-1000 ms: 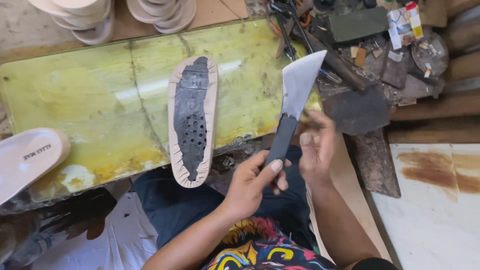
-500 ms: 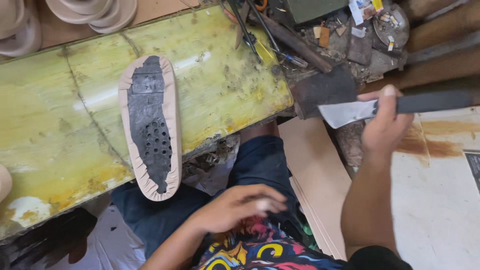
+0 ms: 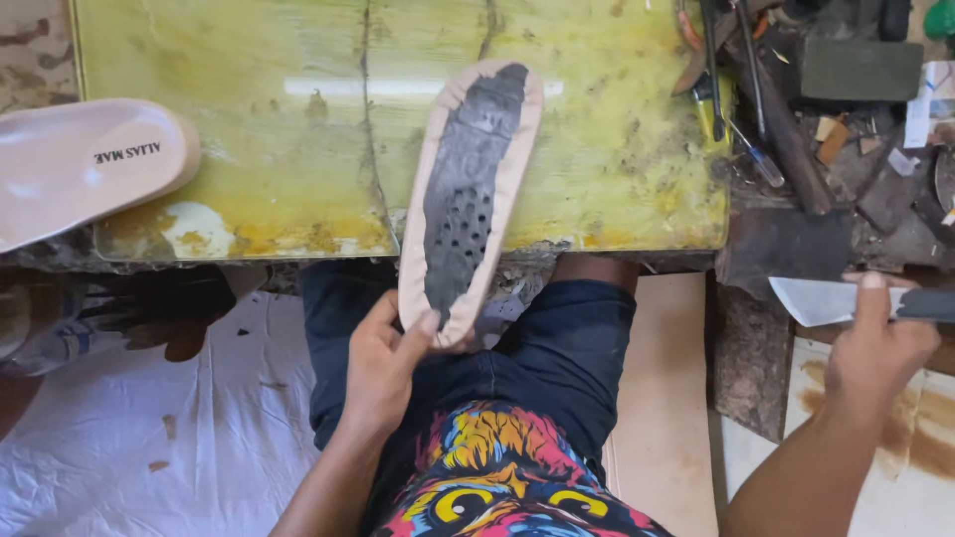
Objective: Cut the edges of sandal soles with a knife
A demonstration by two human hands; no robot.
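Note:
A beige shoe sole with a dark grey perforated layer lies across the front edge of the yellow worktop. My left hand grips the sole's near end, thumb on top. Off to the right, my right hand holds a broad-bladed knife by its dark handle, blade pointing left over a dark block.
A pale pink insole rests at the worktop's left edge. Tools, scraps and a dark sharpening block clutter the right side. White cloth covers the floor to the left; a tan board sits to the right of my legs.
My left hand has risen from my lap and taken hold of the sole's near end. The right hand still holds the knife out to the right; the view has shifted.

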